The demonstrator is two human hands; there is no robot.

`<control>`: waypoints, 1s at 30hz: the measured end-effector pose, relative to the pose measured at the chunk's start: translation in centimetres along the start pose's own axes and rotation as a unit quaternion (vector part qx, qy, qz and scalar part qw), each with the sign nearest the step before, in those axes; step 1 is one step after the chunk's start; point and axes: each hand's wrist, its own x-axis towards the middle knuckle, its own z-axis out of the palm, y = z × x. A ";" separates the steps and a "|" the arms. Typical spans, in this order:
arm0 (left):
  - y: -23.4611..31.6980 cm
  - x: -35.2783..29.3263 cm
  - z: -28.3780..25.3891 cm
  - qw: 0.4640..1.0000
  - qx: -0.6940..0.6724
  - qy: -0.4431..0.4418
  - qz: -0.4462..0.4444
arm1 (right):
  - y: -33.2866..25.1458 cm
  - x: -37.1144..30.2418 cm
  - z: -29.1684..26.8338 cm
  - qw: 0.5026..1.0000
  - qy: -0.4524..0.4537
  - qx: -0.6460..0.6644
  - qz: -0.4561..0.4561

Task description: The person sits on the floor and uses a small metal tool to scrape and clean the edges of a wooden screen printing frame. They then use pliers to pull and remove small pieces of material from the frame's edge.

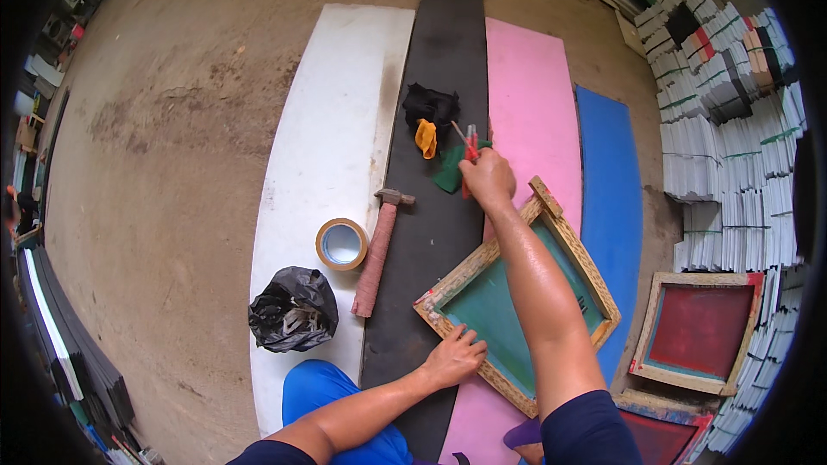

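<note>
My left hand (454, 357) is closed on the lower left rail of a wooden screen-printing frame (465, 273) with green mesh, which lies turned like a diamond across black, pink and blue sheets. My right arm reaches over the frame. At its far end, my right hand (488, 176) is closed on a red-handled tool (471, 145); a thin metal tip shows, but its exact kind is unclear. Close to that hand lie a green cloth (449, 170), an orange cloth (425, 139) and a black cloth (431, 105).
Left of the frame lie a hammer (376, 258) with a wrapped handle, a tape roll (320, 245) and an open black plastic bag (293, 297). Bundled white sheets (689, 155) are stacked along the right. Another frame with red mesh (702, 327) leans near them.
</note>
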 end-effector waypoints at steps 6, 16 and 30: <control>-0.3 -0.1 0.3 1.000 -0.008 0.009 -0.016 | -3.5 -0.7 3.2 0.990 0.040 0.120 -0.066; -1.4 -0.7 0.5 0.995 -0.091 0.030 -0.033 | -6.4 2.3 6.0 0.990 0.038 0.102 -0.090; -2.1 -1.4 -1.2 0.993 -0.109 -0.022 -0.029 | 13.0 -12.9 -4.4 0.796 0.193 0.572 0.045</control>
